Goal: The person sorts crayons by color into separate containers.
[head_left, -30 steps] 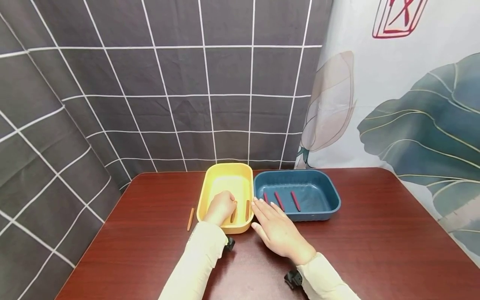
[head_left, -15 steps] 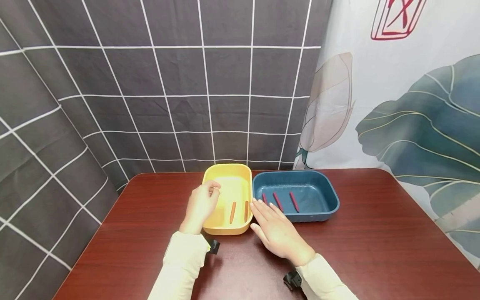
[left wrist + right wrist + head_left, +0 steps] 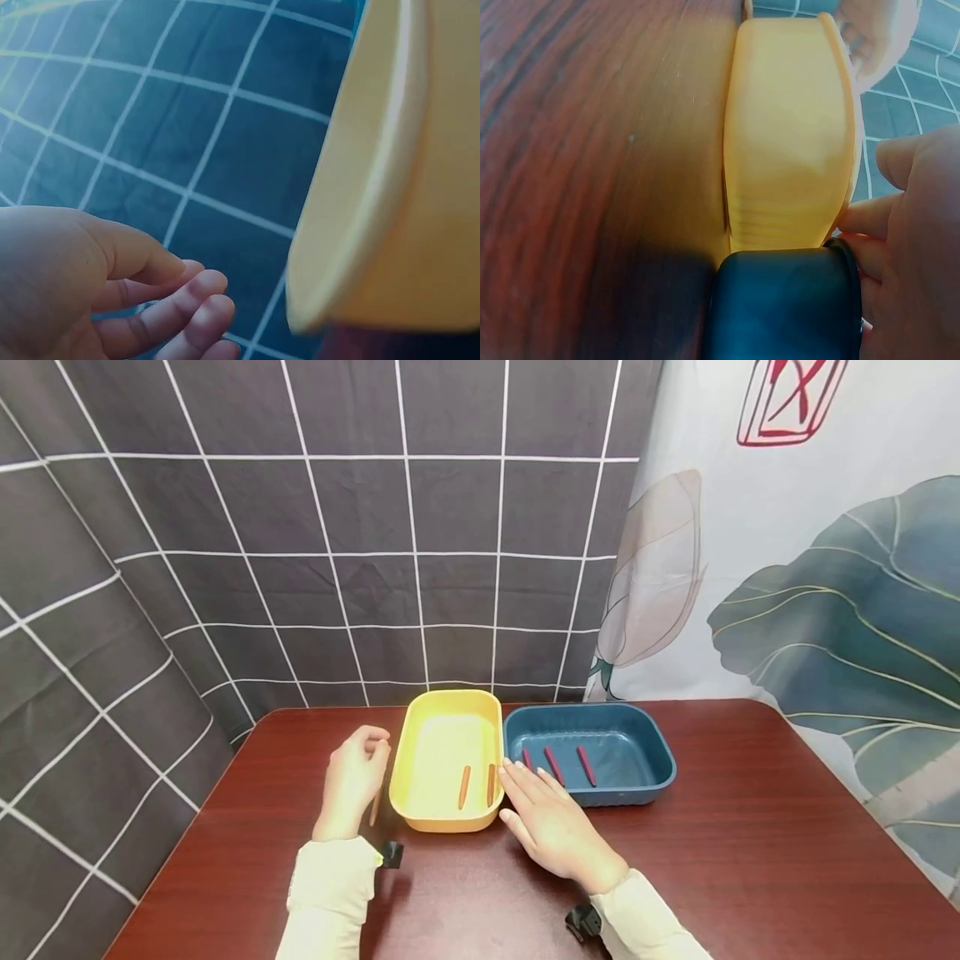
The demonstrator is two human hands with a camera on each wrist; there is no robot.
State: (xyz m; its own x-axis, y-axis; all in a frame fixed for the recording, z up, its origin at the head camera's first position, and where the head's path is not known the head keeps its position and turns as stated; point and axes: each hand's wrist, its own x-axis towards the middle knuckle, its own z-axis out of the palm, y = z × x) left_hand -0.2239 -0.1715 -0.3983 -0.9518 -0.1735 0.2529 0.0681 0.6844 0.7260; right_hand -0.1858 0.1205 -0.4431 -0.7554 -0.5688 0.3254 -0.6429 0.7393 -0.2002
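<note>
My left hand (image 3: 354, 781) is over the table just left of the yellow bin (image 3: 408, 806), its fingers loosely curled with nothing between them in the left wrist view. Close beside it, an orange crayon-like stick (image 3: 374, 810) lies on the table, partly hidden by the hand. Inside the yellow bin are two more orange sticks, one (image 3: 464, 787) nearer its middle and another (image 3: 491, 785) along the right wall. My right hand (image 3: 558, 831) rests with straight fingers where the rims of the yellow bin and the blue bin (image 3: 637, 793) meet. The blue bin holds three magenta sticks (image 3: 587, 766).
Both bins stand side by side at the back of the dark red table (image 3: 465, 902). Behind them hangs a grey cloth with white grid lines (image 3: 367, 506), and a leaf-patterned curtain (image 3: 675, 668) hangs at the right.
My left hand has let go of an orange stick inside the yellow bin, lifted out over its left rim and moved left beside the stick on the table. The right hand stays put.
</note>
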